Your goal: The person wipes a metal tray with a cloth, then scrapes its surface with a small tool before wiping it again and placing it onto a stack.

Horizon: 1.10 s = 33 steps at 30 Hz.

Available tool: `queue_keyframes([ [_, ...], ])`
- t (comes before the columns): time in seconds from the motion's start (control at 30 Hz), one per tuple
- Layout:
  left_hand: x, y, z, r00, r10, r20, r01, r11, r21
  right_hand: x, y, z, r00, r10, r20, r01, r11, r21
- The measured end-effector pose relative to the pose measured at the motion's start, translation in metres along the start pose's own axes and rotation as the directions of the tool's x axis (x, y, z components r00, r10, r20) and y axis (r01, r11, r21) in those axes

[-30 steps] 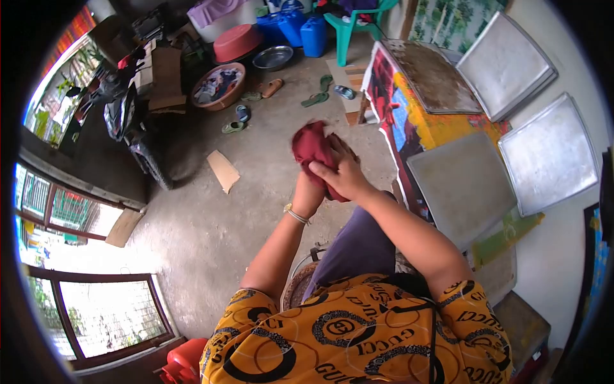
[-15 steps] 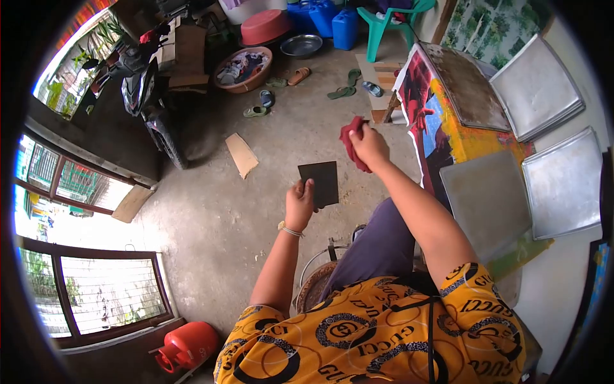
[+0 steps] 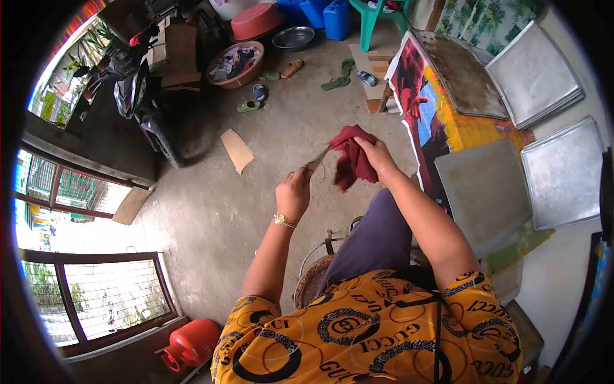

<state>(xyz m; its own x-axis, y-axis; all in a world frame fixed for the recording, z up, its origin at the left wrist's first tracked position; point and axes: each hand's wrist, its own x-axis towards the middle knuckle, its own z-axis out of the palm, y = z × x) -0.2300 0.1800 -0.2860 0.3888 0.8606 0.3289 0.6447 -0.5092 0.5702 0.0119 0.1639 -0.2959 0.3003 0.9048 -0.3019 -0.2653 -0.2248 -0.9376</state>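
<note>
My left hand is closed around one edge of a thin, dark square plate, which is turned nearly edge-on and slants up to the right. My right hand grips a crumpled dark red cloth, its loose folds hanging below the fingers. The cloth overlaps the plate's far end in this view. Both hands are held out in front of me above the concrete floor.
A table with a printed cover stands at right, with metal trays beside it. On the floor lie a cardboard piece and several slippers. A motorcycle is at left; a red gas cylinder sits lower left.
The dark plate has turned from face-on to nearly edge-on. My right hand has brought the red cloth to the plate, and the cloth has spread and hangs looser.
</note>
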Motion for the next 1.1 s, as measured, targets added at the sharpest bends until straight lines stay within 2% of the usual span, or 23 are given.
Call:
queue_keyframes([
  [0.03, 0.003, 0.004, -0.003, 0.988, 0.157, -0.016, -0.153, 0.977, 0.147, -0.006, -0.014, 0.001, 0.947, 0.268, 0.176, -0.3, 0.933, 0.197],
  [0.1, 0.012, 0.015, -0.01, 0.888, 0.46, 0.019, -0.423, 0.798, 0.429, -0.032, -0.041, 0.013, 0.794, 0.252, 0.553, -0.515, 0.762, 0.393],
  [0.13, 0.011, 0.005, 0.002, 0.891, 0.451, 0.051, -0.415, 0.764, 0.495, -0.035, -0.041, 0.019, 0.819, 0.21, 0.534, -0.47, 0.781, 0.412],
  [0.27, 0.015, 0.025, -0.017, 0.901, 0.434, -0.017, -0.391, 0.829, 0.4, -0.038, -0.041, 0.022, 0.895, 0.105, 0.433, -0.287, 0.88, 0.379],
  [0.3, 0.015, 0.025, -0.018, 0.941, 0.327, -0.089, -0.313, 0.939, 0.145, -0.038, -0.042, 0.02, 0.913, 0.089, 0.398, -0.237, 0.909, 0.342],
  [0.33, 0.015, 0.024, -0.02, 0.971, 0.203, -0.129, -0.219, 0.968, -0.126, -0.038, -0.044, 0.018, 0.915, 0.099, 0.39, -0.251, 0.898, 0.361],
  [0.37, 0.016, 0.016, -0.023, 0.999, 0.044, -0.009, -0.042, 0.872, -0.487, -0.04, -0.046, 0.017, 0.916, 0.099, 0.388, -0.244, 0.906, 0.346],
  [0.4, 0.017, 0.007, -0.026, 0.987, -0.117, 0.112, 0.162, 0.634, -0.757, -0.041, -0.049, 0.014, 0.917, 0.098, 0.387, -0.237, 0.915, 0.328],
  [0.43, 0.02, -0.005, -0.022, 0.949, -0.207, 0.237, 0.295, 0.316, -0.902, -0.043, -0.052, 0.013, 0.916, 0.098, 0.388, -0.23, 0.923, 0.308],
  [0.47, 0.023, -0.01, -0.026, 0.918, 0.005, 0.396, 0.395, 0.047, -0.917, -0.043, -0.053, 0.012, 0.913, 0.103, 0.394, -0.218, 0.941, 0.259],
  [0.5, 0.025, -0.015, -0.03, 0.848, 0.25, 0.468, 0.518, -0.195, -0.833, -0.041, -0.054, 0.012, 0.91, 0.108, 0.401, -0.205, 0.956, 0.21],
  [0.6, 0.017, -0.002, -0.023, 0.69, 0.045, 0.723, 0.723, -0.086, -0.685, -0.038, -0.055, 0.021, 0.935, 0.023, 0.354, -0.032, 0.999, 0.022],
  [0.63, 0.013, 0.006, -0.021, 0.727, -0.006, 0.686, 0.681, -0.114, -0.723, -0.037, -0.054, 0.024, 0.944, -0.026, 0.328, 0.045, 0.998, -0.049],
  [0.67, 0.011, 0.022, -0.025, 0.758, -0.057, 0.649, 0.638, -0.14, -0.757, -0.033, -0.049, 0.027, 0.951, -0.173, 0.255, 0.205, 0.973, -0.105],
  [0.73, 0.006, 0.026, -0.022, 0.812, -0.139, 0.567, 0.548, -0.15, -0.823, -0.029, -0.039, 0.028, 0.92, -0.389, 0.051, 0.379, 0.847, -0.373],
  [0.8, 0.004, 0.021, -0.013, 0.834, -0.266, 0.483, 0.478, -0.089, -0.874, -0.036, -0.031, 0.031, 0.827, -0.562, -0.027, 0.422, 0.652, -0.63],
  [0.83, 0.003, 0.019, -0.007, 0.84, -0.326, 0.433, 0.441, -0.054, -0.896, -0.04, -0.021, 0.039, 0.871, -0.49, -0.037, 0.309, 0.606, -0.733],
  [0.87, 0.004, 0.018, 0.002, 0.85, -0.335, 0.407, 0.426, -0.017, -0.904, -0.052, -0.018, 0.051, 0.816, -0.565, 0.121, 0.459, 0.507, -0.73],
  [0.9, 0.004, 0.022, 0.008, 0.911, -0.206, 0.357, 0.353, -0.057, -0.934, -0.066, -0.018, 0.064, 0.738, -0.618, 0.273, 0.593, 0.4, -0.699],
  [0.93, -0.003, 0.018, 0.02, 0.969, -0.19, 0.156, 0.218, 0.372, -0.902, -0.079, -0.016, 0.073, 0.698, -0.609, 0.377, 0.639, 0.291, -0.712],
  [0.97, -0.001, 0.022, 0.022, 0.944, -0.252, 0.212, 0.256, 0.157, -0.954, -0.086, -0.017, 0.078, 0.652, -0.589, 0.477, 0.681, 0.179, -0.71],
  [1.0, 0.0, 0.027, 0.023, 0.912, -0.313, 0.265, 0.257, -0.067, -0.964, -0.083, -0.021, 0.078, 0.667, -0.592, 0.453, 0.67, 0.21, -0.713],
  [1.1, 0.001, 0.023, 0.009, 0.975, -0.128, 0.184, 0.208, 0.213, -0.955, -0.062, -0.017, 0.071, 0.787, -0.518, 0.335, 0.525, 0.276, -0.805],
])
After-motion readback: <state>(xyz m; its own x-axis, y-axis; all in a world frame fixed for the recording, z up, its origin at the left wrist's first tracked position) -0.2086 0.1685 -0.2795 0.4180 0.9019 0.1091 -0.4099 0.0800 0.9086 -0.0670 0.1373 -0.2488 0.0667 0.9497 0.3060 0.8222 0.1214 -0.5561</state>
